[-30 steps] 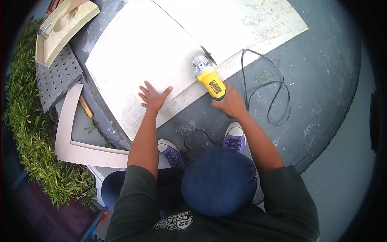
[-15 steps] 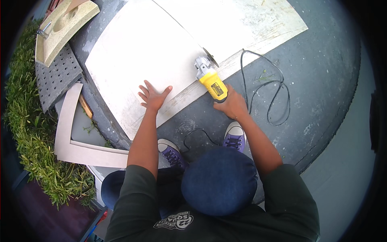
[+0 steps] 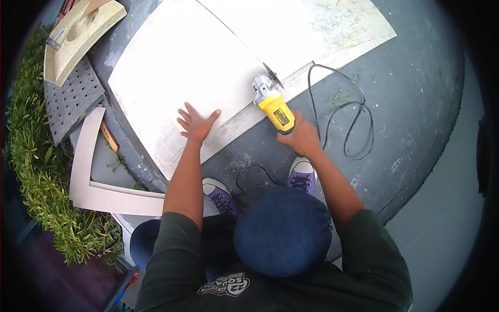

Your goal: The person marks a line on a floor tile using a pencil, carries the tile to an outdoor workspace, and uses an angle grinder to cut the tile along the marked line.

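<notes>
A yellow and grey angle grinder [image 3: 276, 110] is gripped round its rear body by my right hand [image 3: 301, 134]. Its thin cutting disc [image 3: 272, 75] stands on edge at the end of a dark straight line that runs across a large white board [image 3: 171, 67]. Whether the disc bites into the board I cannot tell. My left hand [image 3: 196, 124] lies flat on the board near its close edge, fingers spread, left of the grinder. Beside my right hand, a black power cord [image 3: 358, 104] loops over the dark floor.
At far left are a speckled stone-like basin slab [image 3: 78, 44], a perforated grey panel [image 3: 73, 99] and an L-shaped pale offcut [image 3: 117, 200]. Green plants [image 3: 36, 171] border that side. My purple shoes [image 3: 222, 196] stand close to the board's near edge.
The grinder and my right hand have shifted very slightly toward me. My left hand keeps its place on the board.
</notes>
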Tool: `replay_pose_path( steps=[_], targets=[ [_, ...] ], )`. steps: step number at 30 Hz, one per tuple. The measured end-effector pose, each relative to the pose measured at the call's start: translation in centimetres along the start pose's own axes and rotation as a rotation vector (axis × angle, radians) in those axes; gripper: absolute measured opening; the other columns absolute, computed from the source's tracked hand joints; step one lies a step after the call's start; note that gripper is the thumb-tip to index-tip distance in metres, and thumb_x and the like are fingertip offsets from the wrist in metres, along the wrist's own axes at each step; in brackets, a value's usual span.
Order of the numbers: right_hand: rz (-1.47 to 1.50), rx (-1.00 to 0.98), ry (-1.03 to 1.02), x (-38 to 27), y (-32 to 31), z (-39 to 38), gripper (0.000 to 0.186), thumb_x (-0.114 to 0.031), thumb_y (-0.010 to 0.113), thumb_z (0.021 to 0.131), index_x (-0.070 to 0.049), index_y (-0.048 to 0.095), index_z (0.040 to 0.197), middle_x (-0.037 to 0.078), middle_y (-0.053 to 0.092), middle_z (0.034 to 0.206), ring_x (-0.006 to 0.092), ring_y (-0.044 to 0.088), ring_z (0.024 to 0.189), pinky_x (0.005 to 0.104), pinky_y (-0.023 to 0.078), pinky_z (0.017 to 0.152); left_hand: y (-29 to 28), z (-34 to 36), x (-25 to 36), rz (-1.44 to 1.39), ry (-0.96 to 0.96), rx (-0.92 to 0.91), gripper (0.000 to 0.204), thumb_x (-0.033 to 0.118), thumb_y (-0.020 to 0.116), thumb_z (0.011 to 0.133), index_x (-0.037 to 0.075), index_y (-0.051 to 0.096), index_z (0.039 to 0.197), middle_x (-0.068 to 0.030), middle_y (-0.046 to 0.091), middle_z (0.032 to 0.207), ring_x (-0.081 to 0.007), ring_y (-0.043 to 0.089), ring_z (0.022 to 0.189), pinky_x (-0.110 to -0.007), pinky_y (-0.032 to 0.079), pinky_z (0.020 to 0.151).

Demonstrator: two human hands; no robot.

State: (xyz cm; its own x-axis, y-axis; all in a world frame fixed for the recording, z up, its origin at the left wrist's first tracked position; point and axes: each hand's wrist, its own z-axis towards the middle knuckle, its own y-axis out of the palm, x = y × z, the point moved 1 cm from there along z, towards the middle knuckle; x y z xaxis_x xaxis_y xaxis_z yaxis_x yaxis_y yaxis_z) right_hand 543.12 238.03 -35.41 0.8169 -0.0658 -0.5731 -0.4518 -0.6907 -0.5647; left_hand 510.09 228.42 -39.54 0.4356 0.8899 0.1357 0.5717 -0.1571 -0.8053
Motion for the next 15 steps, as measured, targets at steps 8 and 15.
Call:
replay_pose_path(
  steps=[8, 15],
  targets=[
    [-0.018, -0.001, 0.012, 0.1, 0.34, -0.04, 0.088, -0.044, 0.083, 0.069, -0.004, 0.05, 0.14, 0.025, 0.072, 0.11, 0.0434, 0.07, 0.102, 0.0495, 0.056, 0.09, -0.17, -0.16, 0.02, -0.007, 0.007, 0.004, 0.147, 0.084, 0.072, 0.067, 0.012, -0.011, 0.164, -0.0245, -0.018, 0.168, -0.0468, -0.019, 0.154, -0.075, 0.0, 0.116],
    [-0.019, 0.018, 0.005, 0.71, 0.8, 0.04, 0.089, -0.044, 0.083, 0.069, -0.004, 0.049, 0.141, 0.026, 0.072, 0.11, 0.0437, 0.069, 0.102, 0.0495, 0.056, 0.09, -0.03, -0.15, 0.1, -0.008, 0.007, 0.002, 0.146, 0.084, 0.072, 0.068, 0.012, -0.011, 0.164, -0.0248, -0.017, 0.168, -0.0471, -0.019, 0.154, -0.075, 0.0, 0.116]
  ],
)
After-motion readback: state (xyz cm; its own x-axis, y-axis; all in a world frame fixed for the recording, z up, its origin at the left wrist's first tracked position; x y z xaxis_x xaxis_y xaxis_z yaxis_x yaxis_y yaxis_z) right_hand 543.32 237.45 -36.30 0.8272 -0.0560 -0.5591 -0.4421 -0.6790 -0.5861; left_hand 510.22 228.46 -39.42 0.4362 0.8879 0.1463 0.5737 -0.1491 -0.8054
